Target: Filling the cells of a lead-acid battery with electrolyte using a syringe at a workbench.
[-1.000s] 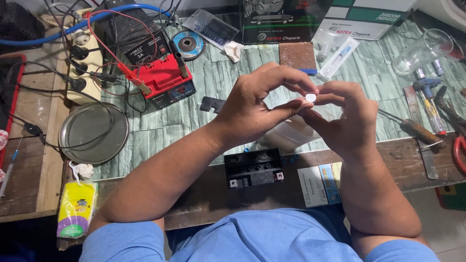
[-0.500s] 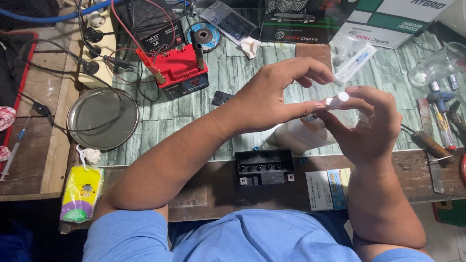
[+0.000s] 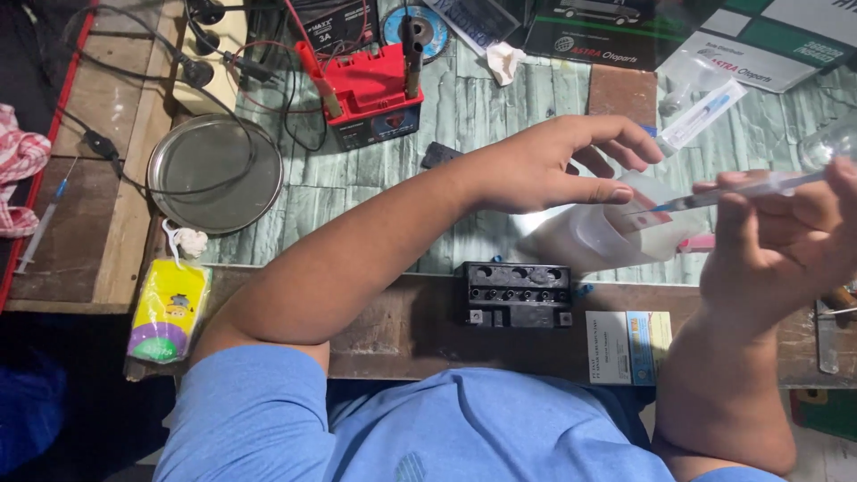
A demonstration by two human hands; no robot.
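yellow pouch [image 3: 168,311]: front left table edge, purple at its foot.
dark box [image 3: 596,31]: top centre, flat.
green-white box [image 3: 775,37]: top right.
white-blue card [image 3: 628,347]: front edge, right of centre.

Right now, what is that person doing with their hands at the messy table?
A person in a blue shirt sits at a cluttered green-patterned table. Their right hand holds a thin clear plastic syringe, its tip pointing left at a small translucent white plastic bottle. The left hand is spread open just above that bottle, thumb close to it. Below the hands lies a black rectangular plastic part with a row of holes. Further back sit a red box with cables clipped on and a round metal lid.
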